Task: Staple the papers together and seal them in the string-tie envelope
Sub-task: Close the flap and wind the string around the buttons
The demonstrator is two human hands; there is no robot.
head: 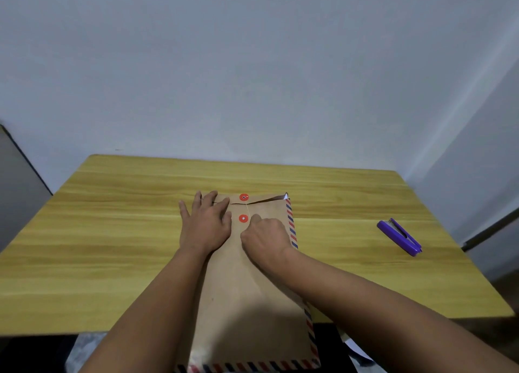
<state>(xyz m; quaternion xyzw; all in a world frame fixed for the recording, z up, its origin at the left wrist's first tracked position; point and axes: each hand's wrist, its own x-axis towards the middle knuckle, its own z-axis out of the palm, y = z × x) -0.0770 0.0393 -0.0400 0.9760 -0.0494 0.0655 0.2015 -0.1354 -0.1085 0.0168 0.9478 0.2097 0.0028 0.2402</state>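
The brown string-tie envelope (247, 288) lies flat on the counter (112, 232). It looks light and bendy. The left hand (206, 223) presses its flap with flat fingers. The right hand (265, 239) pinches the thin string (247, 210) by the lower red button (243, 218).

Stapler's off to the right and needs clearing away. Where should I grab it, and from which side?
Probably grip the purple stapler across its long body, near the middle, coming from above with the right hand. It lies flat on the table, angled with one end toward the wall, with bare wood on both long sides, so fingers should fit on either flank.
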